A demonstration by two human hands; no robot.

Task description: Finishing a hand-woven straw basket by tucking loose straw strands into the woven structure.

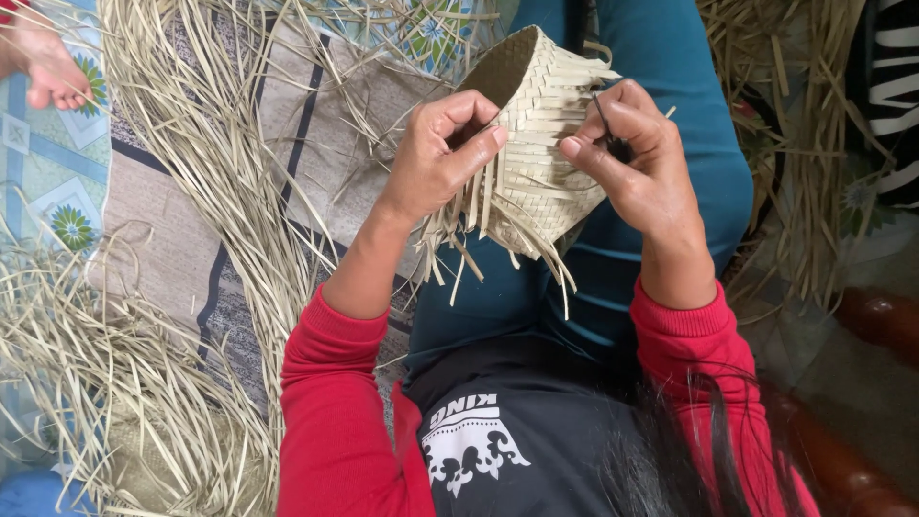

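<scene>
A small woven basket (536,124) of pale dried leaf strips rests over my lap, its opening turned up and to the left. Loose strip ends hang from its lower edge. My left hand (436,158) pinches the basket's left side, thumb pressed on the weave. My right hand (632,158) holds the right side and also grips a thin dark pointed tool (605,120) against the strips. Both arms wear red sleeves. My legs in teal trousers (670,57) lie under the basket.
Heaps of loose dried strips (182,144) cover a patterned mat (57,172) on the left, with more strips (804,144) at the right. Another person's bare foot (43,62) shows at the top left corner. A dark wooden edge (876,321) sits at the lower right.
</scene>
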